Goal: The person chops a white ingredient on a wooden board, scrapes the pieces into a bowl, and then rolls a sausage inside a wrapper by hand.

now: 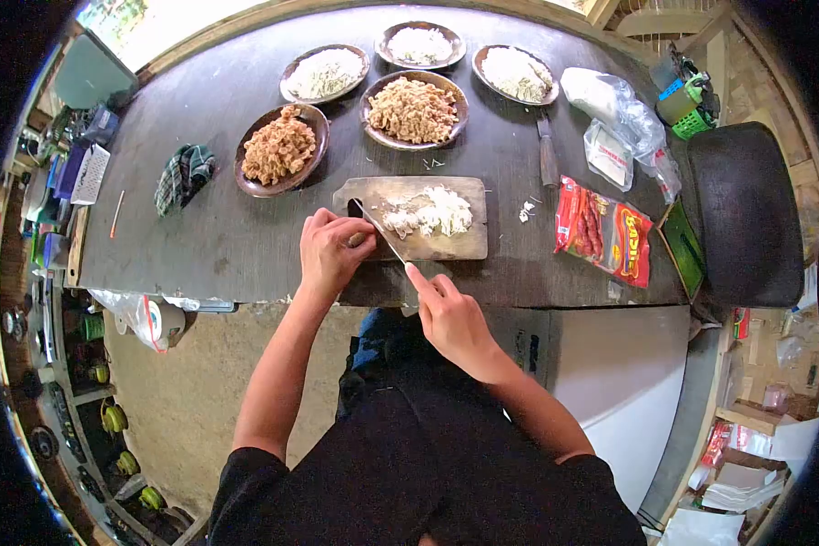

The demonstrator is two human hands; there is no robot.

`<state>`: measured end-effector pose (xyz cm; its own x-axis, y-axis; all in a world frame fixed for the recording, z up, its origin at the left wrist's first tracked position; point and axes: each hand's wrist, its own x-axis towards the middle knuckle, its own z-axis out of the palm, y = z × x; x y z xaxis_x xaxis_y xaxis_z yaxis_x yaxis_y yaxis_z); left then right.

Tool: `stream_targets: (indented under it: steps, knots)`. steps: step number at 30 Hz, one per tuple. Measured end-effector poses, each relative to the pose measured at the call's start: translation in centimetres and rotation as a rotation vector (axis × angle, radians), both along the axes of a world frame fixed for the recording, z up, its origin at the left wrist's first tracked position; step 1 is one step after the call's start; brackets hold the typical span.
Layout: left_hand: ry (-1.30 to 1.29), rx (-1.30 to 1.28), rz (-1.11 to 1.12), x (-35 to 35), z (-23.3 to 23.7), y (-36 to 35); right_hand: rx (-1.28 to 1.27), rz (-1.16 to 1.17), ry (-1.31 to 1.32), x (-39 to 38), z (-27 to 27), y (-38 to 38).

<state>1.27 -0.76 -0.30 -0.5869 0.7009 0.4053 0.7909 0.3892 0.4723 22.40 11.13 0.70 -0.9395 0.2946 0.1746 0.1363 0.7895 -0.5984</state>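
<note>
My right hand (450, 318) is closed around the handle of a kitchen knife (387, 237). The blade slants up and left over the left part of a wooden cutting board (471, 244). Close against the blade, my left hand (335, 247) has its fingers curled and pressed together at the board's left front edge; what they hold, if anything, is hidden. Chopped white pieces (441, 211) lie in a loose pile on the board, to the right of the blade. A dark hole shows near the board's left end, behind the blade.
Behind the board are bowls of brown crumbly food (413, 109) and plates of white shreds (419, 45). A checked cloth (184, 177) lies left. On the right are a second knife (547, 155), a red sausage packet (603, 232), plastic bags (614, 109) and a black chair (744, 214).
</note>
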Motion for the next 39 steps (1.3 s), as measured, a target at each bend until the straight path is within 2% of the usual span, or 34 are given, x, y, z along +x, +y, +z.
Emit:
stream_targets:
  steps: [17,20,23,28,39]
  knots:
    - [0.026,-0.014,-0.017,0.0,0.2,-0.3,-0.067,-0.014,0.008,0.7,0.6,0.0]
    - [0.049,-0.003,-0.028,-0.2,0.2,0.0,-0.044,0.009,0.045,0.2,-0.1,0.3]
    - [0.049,-0.015,-0.016,0.0,0.4,-0.1,0.017,0.006,-0.027,-0.4,-0.1,0.2]
    - [-0.021,-0.083,0.018,0.3,1.1,0.0,-0.010,-0.015,0.009,-0.2,0.1,0.6]
    - [0.033,-0.003,0.000,-0.1,-0.1,-0.2,-0.051,-0.016,0.024,0.8,0.2,-0.2]
